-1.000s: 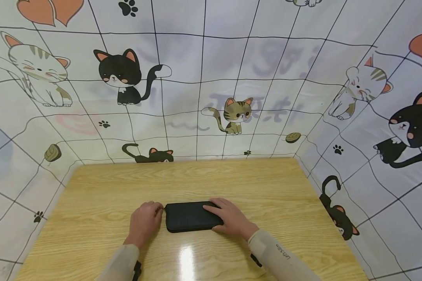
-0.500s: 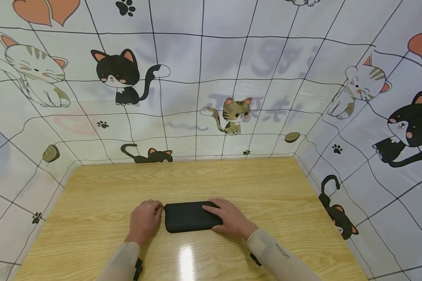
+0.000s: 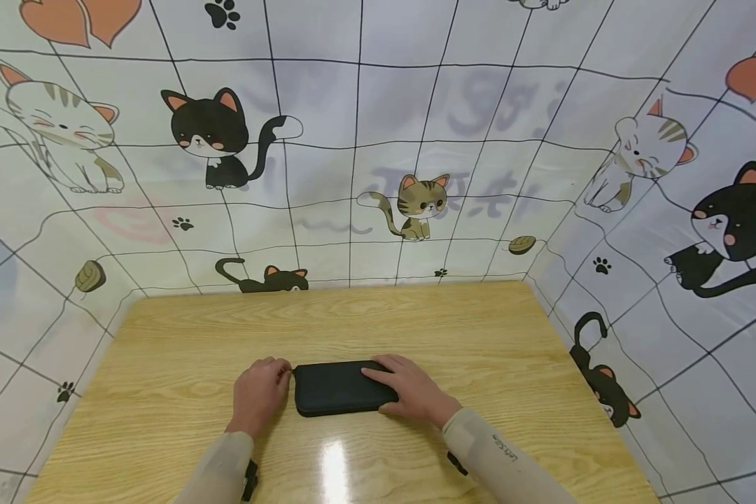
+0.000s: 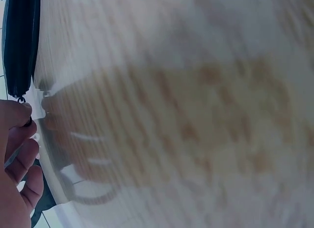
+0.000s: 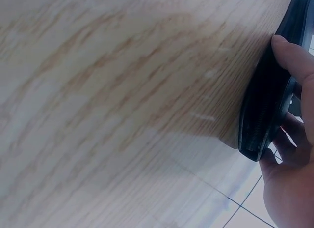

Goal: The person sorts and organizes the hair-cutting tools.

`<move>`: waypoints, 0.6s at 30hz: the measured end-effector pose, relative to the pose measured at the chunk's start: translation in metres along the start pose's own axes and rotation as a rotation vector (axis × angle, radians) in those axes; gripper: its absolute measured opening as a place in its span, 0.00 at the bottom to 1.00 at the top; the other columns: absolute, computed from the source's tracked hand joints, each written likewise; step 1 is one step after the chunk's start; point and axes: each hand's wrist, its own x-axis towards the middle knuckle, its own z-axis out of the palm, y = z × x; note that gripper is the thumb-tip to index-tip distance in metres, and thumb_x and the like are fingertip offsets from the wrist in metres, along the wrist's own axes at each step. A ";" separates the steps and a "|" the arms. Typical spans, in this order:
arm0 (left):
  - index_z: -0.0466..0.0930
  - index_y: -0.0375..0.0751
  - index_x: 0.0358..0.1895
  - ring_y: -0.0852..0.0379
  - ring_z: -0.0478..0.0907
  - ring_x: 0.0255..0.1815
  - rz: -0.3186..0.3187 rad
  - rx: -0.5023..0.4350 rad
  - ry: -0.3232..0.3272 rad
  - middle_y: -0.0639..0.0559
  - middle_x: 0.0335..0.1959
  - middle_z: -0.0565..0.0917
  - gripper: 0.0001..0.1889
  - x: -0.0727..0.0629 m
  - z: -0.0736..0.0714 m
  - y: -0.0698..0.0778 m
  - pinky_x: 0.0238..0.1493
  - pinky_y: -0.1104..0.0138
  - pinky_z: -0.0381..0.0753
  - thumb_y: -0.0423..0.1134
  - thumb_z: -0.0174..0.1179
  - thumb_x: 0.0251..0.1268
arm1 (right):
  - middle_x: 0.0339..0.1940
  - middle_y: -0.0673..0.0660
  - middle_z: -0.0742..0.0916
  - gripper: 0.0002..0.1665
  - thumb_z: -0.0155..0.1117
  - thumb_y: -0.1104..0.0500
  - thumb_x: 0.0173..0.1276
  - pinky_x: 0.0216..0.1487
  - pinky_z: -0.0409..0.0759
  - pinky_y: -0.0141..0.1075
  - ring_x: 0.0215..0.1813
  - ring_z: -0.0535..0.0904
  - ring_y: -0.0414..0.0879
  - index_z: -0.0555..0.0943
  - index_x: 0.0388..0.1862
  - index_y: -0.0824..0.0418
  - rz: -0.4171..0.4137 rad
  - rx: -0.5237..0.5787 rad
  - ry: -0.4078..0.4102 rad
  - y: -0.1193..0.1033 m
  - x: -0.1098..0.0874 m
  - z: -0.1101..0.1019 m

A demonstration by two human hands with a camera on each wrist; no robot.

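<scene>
A black zip wallet [image 3: 340, 388] lies on the wooden table in the head view. At its far left corner my left hand [image 3: 260, 395] pinches a small zipper pull between thumb and forefinger. The left wrist view shows the pull's metal ring [image 4: 20, 99] coming out at the wallet's [image 4: 20, 46] end, the rest covered by the fingertips. My right hand [image 3: 414, 392] grips the wallet's right end from above, hiding that end. In the right wrist view, the thumb lies on the wallet's [image 5: 265, 90] near edge, where the zipper runs, and the other fingers are on the far side.
The wooden table [image 3: 510, 350] has a glossy top with a bright light reflection near the front. White cloth walls [image 3: 327, 175] printed with cats and black grid lines enclose it at the back and both sides.
Both hands keep their hold on the wallet and zipper pull. The head view has shifted very slightly; nothing else visibly moves.
</scene>
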 end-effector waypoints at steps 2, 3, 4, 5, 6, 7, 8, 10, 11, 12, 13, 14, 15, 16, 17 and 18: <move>0.87 0.47 0.33 0.56 0.80 0.27 -0.001 -0.002 0.002 0.54 0.28 0.85 0.02 0.000 0.000 -0.001 0.27 0.61 0.79 0.37 0.69 0.57 | 0.76 0.56 0.66 0.44 0.66 0.40 0.64 0.72 0.65 0.50 0.76 0.63 0.54 0.60 0.76 0.41 -0.003 -0.002 0.002 0.001 0.000 0.001; 0.87 0.47 0.33 0.55 0.80 0.27 0.000 -0.003 0.004 0.54 0.28 0.85 0.02 0.000 0.000 -0.001 0.27 0.60 0.80 0.37 0.69 0.57 | 0.76 0.56 0.66 0.44 0.66 0.40 0.64 0.72 0.66 0.50 0.76 0.63 0.54 0.60 0.76 0.41 -0.003 -0.005 0.002 0.001 0.001 0.001; 0.87 0.47 0.33 0.55 0.80 0.28 0.001 -0.006 0.005 0.54 0.28 0.85 0.02 0.000 0.001 -0.001 0.28 0.60 0.80 0.37 0.69 0.57 | 0.76 0.56 0.66 0.44 0.66 0.40 0.64 0.72 0.65 0.51 0.76 0.63 0.54 0.60 0.76 0.41 -0.003 -0.001 0.001 0.001 0.001 0.001; 0.86 0.47 0.33 0.55 0.81 0.28 0.003 -0.008 0.004 0.54 0.29 0.85 0.02 0.000 0.001 -0.001 0.28 0.60 0.80 0.37 0.69 0.57 | 0.76 0.56 0.66 0.44 0.66 0.40 0.64 0.72 0.65 0.51 0.76 0.62 0.54 0.60 0.76 0.41 -0.001 0.002 -0.002 0.001 0.001 0.001; 0.86 0.47 0.33 0.55 0.81 0.28 0.004 -0.012 0.003 0.54 0.29 0.85 0.02 0.000 0.001 -0.002 0.29 0.60 0.80 0.37 0.69 0.57 | 0.76 0.56 0.66 0.44 0.66 0.40 0.64 0.72 0.65 0.51 0.76 0.62 0.54 0.60 0.76 0.41 0.001 0.006 -0.005 0.001 0.001 0.001; 0.86 0.47 0.33 0.55 0.81 0.29 0.004 -0.014 0.000 0.54 0.29 0.85 0.02 -0.001 0.001 -0.002 0.29 0.60 0.80 0.37 0.69 0.58 | 0.76 0.56 0.66 0.44 0.66 0.40 0.64 0.72 0.65 0.51 0.76 0.62 0.54 0.60 0.76 0.41 0.001 0.010 -0.006 0.001 0.001 0.001; 0.86 0.47 0.33 0.55 0.81 0.29 0.005 -0.018 -0.002 0.54 0.29 0.85 0.02 -0.001 0.001 -0.002 0.29 0.60 0.80 0.37 0.69 0.58 | 0.76 0.56 0.66 0.44 0.66 0.40 0.65 0.72 0.65 0.51 0.76 0.62 0.54 0.60 0.76 0.41 0.000 0.012 -0.004 0.001 0.001 0.000; 0.86 0.48 0.34 0.55 0.81 0.29 0.007 -0.027 -0.007 0.54 0.29 0.85 0.02 -0.001 0.001 -0.003 0.30 0.59 0.81 0.37 0.69 0.58 | 0.76 0.56 0.66 0.44 0.66 0.41 0.64 0.72 0.65 0.51 0.76 0.62 0.54 0.60 0.77 0.42 -0.002 0.020 -0.001 0.001 0.000 0.000; 0.86 0.48 0.34 0.55 0.80 0.30 0.007 -0.030 -0.009 0.54 0.30 0.85 0.02 -0.001 0.001 -0.003 0.30 0.60 0.81 0.37 0.69 0.58 | 0.76 0.56 0.66 0.44 0.66 0.41 0.65 0.72 0.65 0.51 0.76 0.62 0.54 0.60 0.77 0.42 -0.003 0.017 0.001 0.000 0.000 0.000; 0.86 0.48 0.34 0.55 0.81 0.30 0.008 -0.034 -0.011 0.54 0.30 0.85 0.02 -0.001 0.001 -0.004 0.30 0.59 0.81 0.37 0.69 0.58 | 0.76 0.56 0.66 0.44 0.66 0.41 0.64 0.72 0.65 0.51 0.76 0.62 0.54 0.60 0.77 0.42 -0.004 0.018 0.001 0.000 0.000 0.000; 0.86 0.48 0.34 0.55 0.81 0.30 0.008 -0.038 -0.014 0.54 0.30 0.85 0.02 -0.001 0.001 -0.004 0.30 0.59 0.81 0.37 0.69 0.58 | 0.76 0.56 0.66 0.44 0.66 0.41 0.64 0.72 0.66 0.52 0.76 0.62 0.54 0.60 0.77 0.42 -0.004 0.017 0.002 0.000 0.000 0.000; 0.86 0.48 0.34 0.55 0.81 0.31 0.008 -0.041 -0.017 0.54 0.30 0.85 0.02 -0.002 0.000 -0.004 0.31 0.59 0.81 0.37 0.68 0.59 | 0.77 0.56 0.66 0.45 0.66 0.41 0.64 0.72 0.66 0.52 0.76 0.62 0.54 0.59 0.77 0.42 -0.005 0.016 0.001 0.000 0.000 -0.001; 0.86 0.48 0.34 0.55 0.81 0.31 0.009 -0.044 -0.020 0.54 0.30 0.85 0.02 -0.002 0.000 -0.004 0.31 0.59 0.81 0.37 0.68 0.59 | 0.77 0.56 0.66 0.45 0.66 0.41 0.64 0.72 0.66 0.52 0.76 0.62 0.55 0.59 0.77 0.43 -0.005 0.015 0.001 0.000 -0.001 -0.001; 0.86 0.48 0.34 0.55 0.81 0.31 0.009 -0.046 -0.024 0.54 0.30 0.85 0.02 -0.002 0.000 -0.004 0.31 0.59 0.81 0.37 0.68 0.59 | 0.77 0.56 0.65 0.45 0.66 0.40 0.64 0.72 0.65 0.51 0.76 0.62 0.54 0.59 0.77 0.42 -0.002 0.014 -0.003 0.000 -0.001 -0.001; 0.86 0.48 0.34 0.55 0.81 0.31 0.011 -0.048 -0.027 0.54 0.30 0.85 0.02 -0.002 -0.001 -0.004 0.31 0.59 0.81 0.37 0.68 0.59 | 0.77 0.56 0.65 0.45 0.66 0.40 0.65 0.72 0.65 0.51 0.76 0.61 0.54 0.59 0.77 0.42 -0.002 0.013 -0.004 -0.001 -0.001 -0.001; 0.86 0.48 0.34 0.55 0.81 0.31 0.013 -0.050 -0.028 0.54 0.30 0.84 0.02 -0.003 -0.001 -0.004 0.31 0.59 0.81 0.36 0.68 0.59 | 0.77 0.56 0.65 0.45 0.66 0.40 0.64 0.72 0.65 0.51 0.76 0.61 0.54 0.59 0.77 0.42 0.000 0.013 -0.006 -0.001 0.000 -0.001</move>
